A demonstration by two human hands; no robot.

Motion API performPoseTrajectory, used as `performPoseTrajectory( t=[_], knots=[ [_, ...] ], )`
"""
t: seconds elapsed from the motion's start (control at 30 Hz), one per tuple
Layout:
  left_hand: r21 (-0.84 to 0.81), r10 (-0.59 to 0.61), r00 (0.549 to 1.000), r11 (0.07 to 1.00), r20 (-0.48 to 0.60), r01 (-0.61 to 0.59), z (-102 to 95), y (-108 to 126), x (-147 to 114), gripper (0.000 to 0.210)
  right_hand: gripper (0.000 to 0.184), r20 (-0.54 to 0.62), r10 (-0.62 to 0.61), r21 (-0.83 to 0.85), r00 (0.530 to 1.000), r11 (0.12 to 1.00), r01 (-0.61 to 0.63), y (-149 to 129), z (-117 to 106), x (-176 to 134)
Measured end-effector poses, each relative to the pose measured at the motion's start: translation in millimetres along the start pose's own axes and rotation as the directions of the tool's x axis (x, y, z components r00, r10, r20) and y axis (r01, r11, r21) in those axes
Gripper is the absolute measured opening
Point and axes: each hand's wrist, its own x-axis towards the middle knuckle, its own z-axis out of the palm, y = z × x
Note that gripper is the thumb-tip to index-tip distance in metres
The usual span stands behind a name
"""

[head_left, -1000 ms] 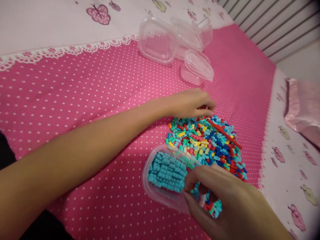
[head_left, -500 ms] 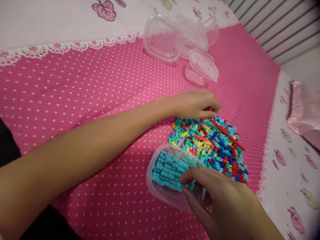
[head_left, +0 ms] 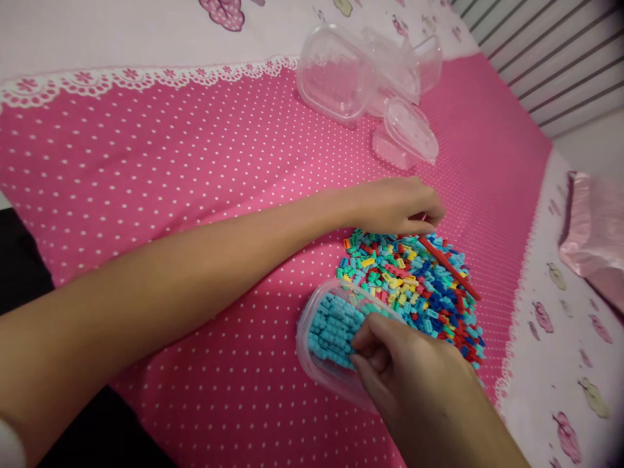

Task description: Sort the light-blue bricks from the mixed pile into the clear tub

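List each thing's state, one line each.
Near container, open, partly filled.
Blue bricks, packed in rows.
Brick pile, loose, mixed colours.
Red strip, slanted across pile.
Small rear container, lid tilted over it.
Other rear containers, clustered together.
Left hand, fingers curled, grip unclear.
Right hand, pinched, grip unclear.

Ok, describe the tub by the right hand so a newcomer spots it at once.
On the pink polka-dot cloth, find the heap of small multicoloured bricks. At its lower-left edge in view, partly hidden by the right hand, is a clear plastic tub. Light-blue pieces packed in rows set it apart from the clear containers farther up.
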Motion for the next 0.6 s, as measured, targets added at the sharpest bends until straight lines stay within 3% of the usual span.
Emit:
performPoseTrajectory(
  t=[0.33,0.6],
  knots=[
    [0.020,0.012,1.000,1.000,-0.014,-0.012,0.2,0.4,-0.4,0.022,0.011,0.086,0.075,0.032,0.993,0.996,-0.078,2.0,1.8,1.8],
    [0.048,0.011,1.000,0.999,0.002,-0.011,-0.1,0.5,0.1,0.023,0.011,0.059,0.042,0.028,0.997,0.999,-0.044,1.5,-2.2,1.0]
  ],
)
